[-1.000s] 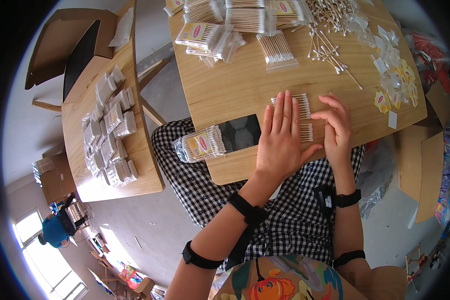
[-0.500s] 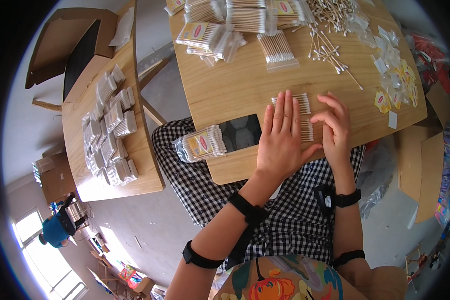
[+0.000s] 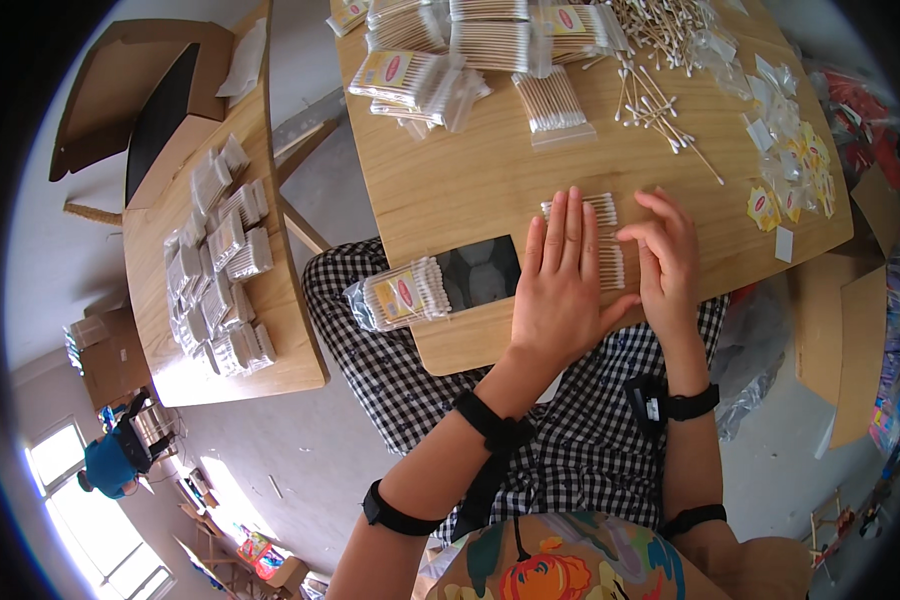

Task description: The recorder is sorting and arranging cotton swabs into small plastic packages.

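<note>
My left hand (image 3: 558, 290) lies flat, fingers together and straight, over a batch of cotton swabs (image 3: 610, 250) on the wooden table. The swabs' white tips stick out on its right side and a few past its fingertips; the rest are hidden under the palm. Just to the right, my right hand (image 3: 667, 255) stands on its edge, fingers loosely bent with nothing visible between them. Left of my left hand is a dark flat phone-like slab (image 3: 482, 270). A clear bag of swabs with a yellow label (image 3: 402, 293) lies against it at the table's edge.
Filled swab bags (image 3: 415, 80) are piled at the far left, with one bag (image 3: 552, 100) apart. Loose swabs (image 3: 660, 110) are heaped far right, beside yellow cards (image 3: 765, 207) and clear bags. On a side table (image 3: 300, 365) are more bundles (image 3: 215, 270) and an open carton (image 3: 195, 75).
Both hands keep nearly the same pose and place. The whole view has shifted slightly; the swabs and bags stay put on the table.
</note>
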Demonstrator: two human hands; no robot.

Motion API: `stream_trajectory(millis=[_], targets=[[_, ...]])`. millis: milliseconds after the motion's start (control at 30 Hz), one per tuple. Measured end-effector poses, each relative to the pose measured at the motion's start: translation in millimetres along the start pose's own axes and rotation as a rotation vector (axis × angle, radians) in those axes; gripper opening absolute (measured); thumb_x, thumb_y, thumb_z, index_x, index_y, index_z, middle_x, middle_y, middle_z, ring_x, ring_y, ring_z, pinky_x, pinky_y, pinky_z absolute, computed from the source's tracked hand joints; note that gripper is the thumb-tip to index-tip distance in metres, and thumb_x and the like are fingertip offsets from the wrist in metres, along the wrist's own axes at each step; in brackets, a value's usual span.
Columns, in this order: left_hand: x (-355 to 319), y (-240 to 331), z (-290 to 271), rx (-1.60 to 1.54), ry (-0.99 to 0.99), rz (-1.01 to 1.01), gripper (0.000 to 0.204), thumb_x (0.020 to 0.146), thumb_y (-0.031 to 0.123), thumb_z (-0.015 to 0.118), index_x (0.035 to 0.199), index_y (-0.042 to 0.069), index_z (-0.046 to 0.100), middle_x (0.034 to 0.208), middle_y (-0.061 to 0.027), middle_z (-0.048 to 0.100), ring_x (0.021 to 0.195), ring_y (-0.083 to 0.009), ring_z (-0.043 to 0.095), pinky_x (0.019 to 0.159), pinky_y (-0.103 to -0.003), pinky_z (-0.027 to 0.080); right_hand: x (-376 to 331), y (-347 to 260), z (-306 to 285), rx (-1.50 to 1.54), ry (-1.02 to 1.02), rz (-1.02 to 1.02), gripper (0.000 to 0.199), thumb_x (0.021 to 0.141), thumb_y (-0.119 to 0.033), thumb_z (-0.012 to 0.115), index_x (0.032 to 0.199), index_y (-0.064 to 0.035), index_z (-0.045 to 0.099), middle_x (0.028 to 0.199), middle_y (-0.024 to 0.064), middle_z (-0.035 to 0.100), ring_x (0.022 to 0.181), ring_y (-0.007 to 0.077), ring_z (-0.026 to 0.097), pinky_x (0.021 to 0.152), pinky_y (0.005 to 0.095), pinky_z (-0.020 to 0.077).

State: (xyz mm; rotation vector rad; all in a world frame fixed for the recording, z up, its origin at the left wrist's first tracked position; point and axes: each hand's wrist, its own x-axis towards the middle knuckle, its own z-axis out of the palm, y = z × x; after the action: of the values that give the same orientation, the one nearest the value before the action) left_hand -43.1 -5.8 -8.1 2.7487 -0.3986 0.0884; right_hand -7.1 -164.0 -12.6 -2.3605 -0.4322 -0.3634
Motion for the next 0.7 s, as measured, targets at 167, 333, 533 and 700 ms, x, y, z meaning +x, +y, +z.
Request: stream_trajectory(millis=[167, 333, 533, 700], targets=[[0.3, 0.7, -1.3, -0.017, -0.001, -0.003, 0.105, 0.089, 0.070, 0.050, 0.150, -0.013, 0.030, 0.160, -0.0302, 0.025, 0.152, -0.0397, 0.020, 0.123, -0.051, 0.017, 1.1, -0.9, -0.9, 0.057, 0.001, 0.019, 0.018, 0.090, 0.002, 0.056, 0.096, -0.0080, 0.070, 0.130, 0.0115, 0.060, 0.131, 0.0349, 0.051, 0.107, 0.0454, 0.0405], [-0.5, -0.8, 0.4, 0.003, -0.005, 0.005, 0.104, 0.089, 0.070, 0.049, 0.150, -0.013, 0.030, 0.160, -0.0301, 0.025, 0.152, -0.0400, 0.020, 0.123, -0.051, 0.018, 1.8, -3.5, -0.5, 0.007, -0.029, 0.022, 0.018, 0.091, 0.000, 0.056, 0.098, -0.0086, 0.070, 0.132, 0.0121, 0.059, 0.132, 0.0348, 0.050, 0.107, 0.0456, 0.0401], [-2.4, -1.4, 1.4, -0.003, 0.002, -0.007, 0.103, 0.090, 0.070, 0.047, 0.150, -0.012, 0.031, 0.160, -0.0300, 0.026, 0.152, -0.0396, 0.021, 0.123, -0.050, 0.018, 16.6, -12.5, 1.5, 0.103, 0.017, 0.081, 0.011, 0.087, -0.001, 0.064, 0.094, -0.0080, 0.069, 0.136, 0.0144, 0.056, 0.134, 0.0365, 0.047, 0.108, 0.0477, 0.0397], [-0.7, 0.3, 3.0, 0.023, 0.005, -0.001, 0.105, 0.090, 0.072, 0.046, 0.150, -0.013, 0.031, 0.160, -0.0299, 0.026, 0.152, -0.0391, 0.020, 0.123, -0.049, 0.018, 47.7, -9.7, 5.4, -0.082, -0.040, -0.094, 0.008, 0.083, -0.004, 0.071, 0.088, -0.0074, 0.066, 0.136, 0.0142, 0.057, 0.134, 0.0393, 0.046, 0.108, 0.0506, 0.0395]])
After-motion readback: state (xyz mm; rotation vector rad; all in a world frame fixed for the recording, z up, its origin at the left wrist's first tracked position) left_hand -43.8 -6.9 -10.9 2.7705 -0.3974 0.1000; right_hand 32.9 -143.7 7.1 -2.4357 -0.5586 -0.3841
